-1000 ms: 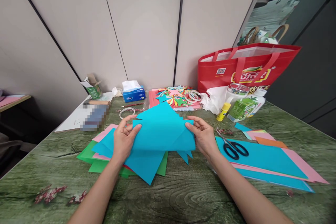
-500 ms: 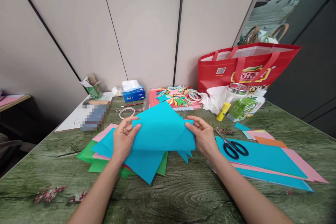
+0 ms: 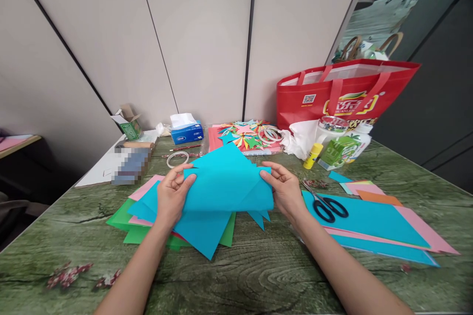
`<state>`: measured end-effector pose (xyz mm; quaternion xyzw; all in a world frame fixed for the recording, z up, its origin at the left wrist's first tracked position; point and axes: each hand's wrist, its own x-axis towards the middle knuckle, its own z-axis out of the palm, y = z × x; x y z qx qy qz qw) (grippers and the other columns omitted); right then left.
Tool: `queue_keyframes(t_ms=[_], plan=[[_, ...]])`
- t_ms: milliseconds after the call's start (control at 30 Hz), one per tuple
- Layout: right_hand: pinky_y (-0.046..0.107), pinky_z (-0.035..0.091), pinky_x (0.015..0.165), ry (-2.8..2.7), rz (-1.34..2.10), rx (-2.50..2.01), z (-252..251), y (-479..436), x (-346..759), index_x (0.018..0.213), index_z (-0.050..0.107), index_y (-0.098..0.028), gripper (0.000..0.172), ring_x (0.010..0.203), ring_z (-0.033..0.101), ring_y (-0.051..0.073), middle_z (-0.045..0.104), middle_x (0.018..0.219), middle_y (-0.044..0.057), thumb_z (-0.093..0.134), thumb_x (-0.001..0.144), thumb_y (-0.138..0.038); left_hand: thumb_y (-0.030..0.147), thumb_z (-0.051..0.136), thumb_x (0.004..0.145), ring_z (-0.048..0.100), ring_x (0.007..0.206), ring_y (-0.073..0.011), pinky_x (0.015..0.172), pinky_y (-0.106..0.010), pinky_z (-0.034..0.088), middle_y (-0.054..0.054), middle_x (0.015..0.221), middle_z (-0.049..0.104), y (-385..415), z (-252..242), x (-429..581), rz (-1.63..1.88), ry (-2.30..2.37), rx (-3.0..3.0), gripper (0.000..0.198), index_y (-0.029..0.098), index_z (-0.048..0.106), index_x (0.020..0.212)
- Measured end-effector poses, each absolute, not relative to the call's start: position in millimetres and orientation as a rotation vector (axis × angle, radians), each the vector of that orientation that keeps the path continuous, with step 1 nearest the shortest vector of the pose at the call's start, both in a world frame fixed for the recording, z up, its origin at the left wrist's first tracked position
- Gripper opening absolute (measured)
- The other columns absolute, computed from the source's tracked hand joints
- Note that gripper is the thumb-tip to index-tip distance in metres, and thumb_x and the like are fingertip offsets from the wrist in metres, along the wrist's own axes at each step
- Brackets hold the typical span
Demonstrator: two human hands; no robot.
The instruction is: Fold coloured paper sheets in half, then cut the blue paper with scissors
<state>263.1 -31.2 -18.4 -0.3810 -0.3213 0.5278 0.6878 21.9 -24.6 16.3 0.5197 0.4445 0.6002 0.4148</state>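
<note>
A folded sheet of blue paper (image 3: pixel 225 189) is held up in front of me, its lower edge bent into a rounded fold. My left hand (image 3: pixel 173 194) pinches its left end between thumb and fingers. At the right end, my right hand (image 3: pixel 285 189) grips the paper the same way. Behind and below it lies a fanned pile of coloured sheets, with blue, pink and green (image 3: pixel 120 219) corners showing. Blue pointed paper tips (image 3: pixel 257 220) stick out under the right end. Black-handled scissors (image 3: pixel 328 206) rest on blue and pink sheets (image 3: pixel 373 219) to the right of my right hand.
At the back stand a blue tissue box (image 3: pixel 187 134), a tape roll (image 3: pixel 178 159) and a packet topped with paper stars (image 3: pixel 244 137). A yellow glue stick (image 3: pixel 313 156), a green carton (image 3: pixel 334 151) and a red bag (image 3: pixel 340 93) are at the right. A white board (image 3: pixel 98 167) lies left.
The whole view has shifted very slightly to the left. Both hands keep the same hold on the folded blue paper, which stays nearly still.
</note>
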Motion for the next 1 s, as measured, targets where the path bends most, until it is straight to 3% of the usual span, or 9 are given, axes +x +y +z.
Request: queue_keyframes(t_ms=[167, 400, 600, 1000], plan=[[0.022, 0.044, 0.050, -0.686, 1.164, -0.863, -14.9, -32.6, 263.8, 0.084, 0.068, -0.020, 0.031, 0.051, 0.056, 0.010, 0.068, 0.064, -0.002, 0.078, 0.055, -0.028, 0.032, 0.073, 0.060, 0.046, 0.039, -0.0080, 0.038, -0.018, 0.033, 0.005, 0.050, 0.056, -25.2, 17.0, 22.4, 1.515, 1.123, 1.295, 0.038, 0.018, 0.063, 0.093], [0.024, 0.049, 0.056, -0.665, 1.157, -0.877, -15.8, -32.1, 265.9, 0.090, 0.066, -0.019, 0.040, 0.059, 0.062, 0.013, 0.072, 0.077, 0.003, 0.079, 0.053, -0.026, 0.032, 0.073, 0.060, 0.046, 0.038, -0.0077, 0.039, -0.018, 0.034, 0.005, 0.049, 0.056, -24.2, 16.2, 22.1, 1.507, 1.107, 1.284, 0.039, 0.017, 0.062, 0.095], [0.026, 0.050, 0.059, -0.667, 1.164, -0.883, -16.8, -30.9, 266.3, 0.085, 0.067, -0.018, 0.035, 0.063, 0.064, 0.015, 0.072, 0.084, 0.005, 0.079, 0.053, -0.027, 0.032, 0.074, 0.060, 0.051, 0.042, -0.0098, 0.042, -0.019, 0.037, 0.006, 0.048, 0.056, -23.1, 15.3, 21.8, 1.506, 1.100, 1.264, 0.040, 0.017, 0.061, 0.095], [0.027, 0.048, 0.058, -0.715, 1.169, -0.894, -21.3, -28.4, 269.8, 0.084, 0.069, -0.019, 0.033, 0.061, 0.062, 0.015, 0.072, 0.075, 0.004, 0.078, 0.055, -0.032, 0.030, 0.074, 0.061, 0.042, 0.035, -0.0052, 0.038, -0.015, 0.033, 0.007, 0.047, 0.057, -23.4, 16.7, 23.0, 1.490, 1.083, 1.232, 0.039, 0.017, 0.059, 0.095]])
